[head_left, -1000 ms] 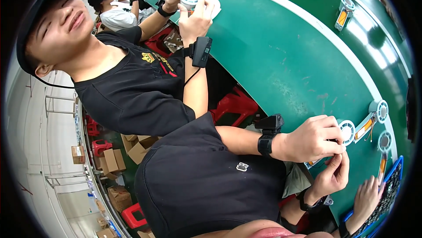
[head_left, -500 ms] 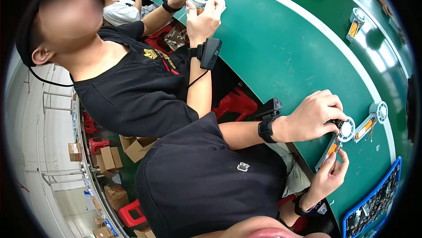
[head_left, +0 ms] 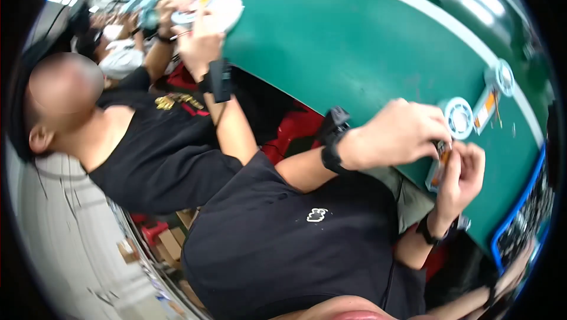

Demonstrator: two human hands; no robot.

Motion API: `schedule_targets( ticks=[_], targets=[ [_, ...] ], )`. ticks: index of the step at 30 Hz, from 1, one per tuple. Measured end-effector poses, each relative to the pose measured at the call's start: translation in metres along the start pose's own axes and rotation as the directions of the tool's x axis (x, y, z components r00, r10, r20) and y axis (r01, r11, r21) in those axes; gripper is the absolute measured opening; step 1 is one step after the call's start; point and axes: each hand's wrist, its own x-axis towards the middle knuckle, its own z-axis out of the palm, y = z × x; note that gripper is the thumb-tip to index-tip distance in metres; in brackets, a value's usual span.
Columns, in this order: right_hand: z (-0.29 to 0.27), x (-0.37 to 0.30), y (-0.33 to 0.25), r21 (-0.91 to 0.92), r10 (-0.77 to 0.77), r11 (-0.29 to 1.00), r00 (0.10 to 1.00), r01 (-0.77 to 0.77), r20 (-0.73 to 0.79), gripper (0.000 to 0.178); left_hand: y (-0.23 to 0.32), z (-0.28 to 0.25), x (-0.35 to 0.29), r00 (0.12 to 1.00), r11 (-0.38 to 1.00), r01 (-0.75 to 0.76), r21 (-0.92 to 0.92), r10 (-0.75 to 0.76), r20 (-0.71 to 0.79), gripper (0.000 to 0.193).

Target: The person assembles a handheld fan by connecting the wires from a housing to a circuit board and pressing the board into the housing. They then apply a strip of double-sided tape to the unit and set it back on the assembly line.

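Observation:
A half-built handheld fan, with a pale blue round ring (head_left: pixel 459 118) and a slim handle (head_left: pixel 435 176) with an orange piece inside, is between my hands above the table's near edge. My right hand (head_left: pixel 463 181) grips the handle, thumb and fingers closed round it. From the other side my left hand (head_left: pixel 401 134) reaches over, its fingertips pinched together at the neck just below the ring. A small dark bit shows at those fingertips; blur and the fingers hide what it is.
A second open fan body (head_left: pixel 485 107) with loose wires lies just beyond. A blue-rimmed tray (head_left: pixel 502 231) of dark small parts stands at right, with another person's forearm (head_left: pixel 472 301) near it. On the left a co-worker (head_left: pixel 201 42) handles a white round part over the green table (head_left: pixel 331 42).
The view has swung, shifting the scene. My right hand has come up closer to my left at the fan's neck. Another person's arm has appeared by the blue-rimmed tray.

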Motion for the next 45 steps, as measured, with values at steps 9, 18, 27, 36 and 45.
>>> schedule_targets(
  ticks=[9, 18, 27, 36, 45],
  targets=[
    [-0.013, 0.001, -0.016, -0.092, 0.068, 0.994, 0.992, -0.058, 0.11, 0.016, 0.002, 0.007, 0.004, 0.983, 0.971, 0.179, -0.161, -0.17, 0.067, 0.034],
    [-0.005, 0.004, -0.026, -0.217, -0.112, 0.969, 0.992, 0.121, 0.049, 0.024, 0.006, 0.004, 0.008, 0.989, 0.949, 0.147, -0.278, -0.136, 0.059, 0.037],
    [0.0, 0.025, -0.041, -0.44, -0.291, 0.824, 0.932, 0.358, 0.214, 0.036, 0.005, -0.009, 0.006, 0.997, 0.975, 0.036, -0.22, -0.049, -0.057, 0.029],
    [0.015, 0.004, -0.049, -0.655, -0.436, 0.653, 0.896, 0.38, 0.086, 0.018, 0.015, 0.0, -0.008, 0.991, 0.94, 0.034, -0.339, -0.075, -0.108, 0.024],
    [0.015, 0.014, -0.051, -0.536, -0.358, 0.777, 0.932, 0.33, 0.056, 0.012, 0.007, 0.014, 0.0, 0.953, 0.981, -0.179, -0.08, 0.152, -0.261, 0.024]
  ],
)
